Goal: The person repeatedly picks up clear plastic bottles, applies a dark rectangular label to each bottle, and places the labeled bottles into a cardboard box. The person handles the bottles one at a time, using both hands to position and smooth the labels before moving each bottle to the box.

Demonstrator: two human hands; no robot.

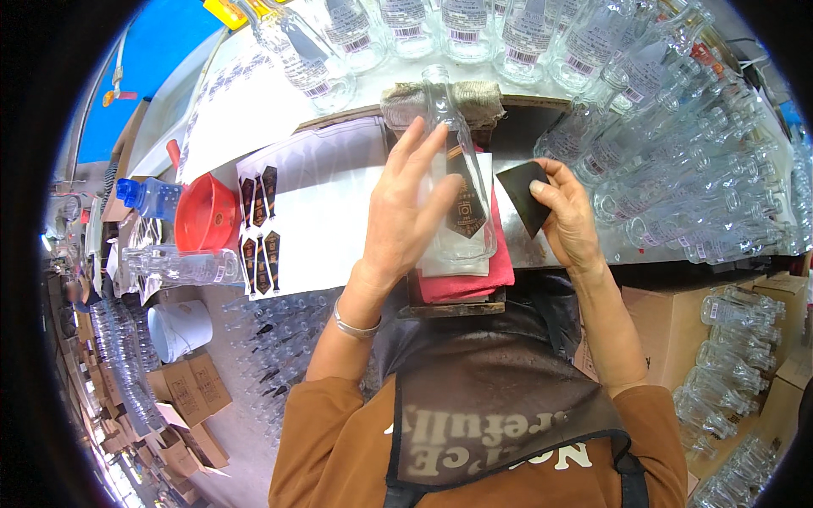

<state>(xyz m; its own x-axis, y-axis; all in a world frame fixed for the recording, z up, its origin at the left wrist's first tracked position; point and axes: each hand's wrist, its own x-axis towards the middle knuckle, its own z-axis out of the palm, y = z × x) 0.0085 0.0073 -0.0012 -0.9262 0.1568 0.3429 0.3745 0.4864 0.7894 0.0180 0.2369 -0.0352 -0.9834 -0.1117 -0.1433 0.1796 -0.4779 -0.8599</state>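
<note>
Nearby — clear bottles (686, 173) crowd beside the right hand (566, 212).

Occluded and cropped items noted.
Left hand (411, 199) hides the left side of the clear bottle (461, 246); right hand (567, 212) covers one edge of the dark flat piece (518, 193). Top-row bottles (464, 34) cut off above.

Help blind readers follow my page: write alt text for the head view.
A person's left hand spreads over a clear bottle lying down, its label dark, while the right hand holds a flat dark piece. A label sheet lies left; more bottles crowd the right.
</note>
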